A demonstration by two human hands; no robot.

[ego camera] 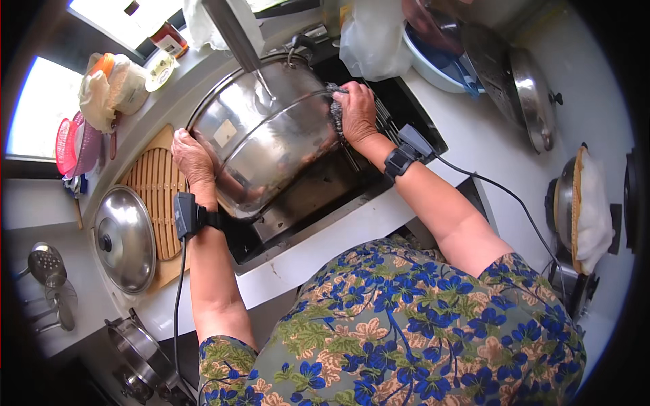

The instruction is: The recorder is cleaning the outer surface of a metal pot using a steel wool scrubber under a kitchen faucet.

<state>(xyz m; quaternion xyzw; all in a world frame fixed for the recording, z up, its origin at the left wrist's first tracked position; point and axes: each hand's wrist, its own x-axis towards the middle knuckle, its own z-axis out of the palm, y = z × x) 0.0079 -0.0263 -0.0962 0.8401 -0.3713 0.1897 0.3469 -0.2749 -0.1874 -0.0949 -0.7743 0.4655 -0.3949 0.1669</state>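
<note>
A large stainless steel pot [284, 132] is tilted in the dark sink [310, 208], under the faucet [233, 35]. Water runs from the spout near the pot's rim. My left hand [193, 157] grips the pot's left edge, thumb up by the rim. On the pot's right side, my right hand [359, 114] presses a grey scouring pad [336, 109] to the metal. A pale label patch [225, 133] sticks to the pot's wall. The pot's underside is hidden.
Left of the sink lie a slatted wooden board [157, 188] and a steel lid [129, 241]. A plastic bag [376, 45], a white basin [436, 76] and a steel steamer with lid [530, 96] stand at the right. Jars and baskets line the windowsill.
</note>
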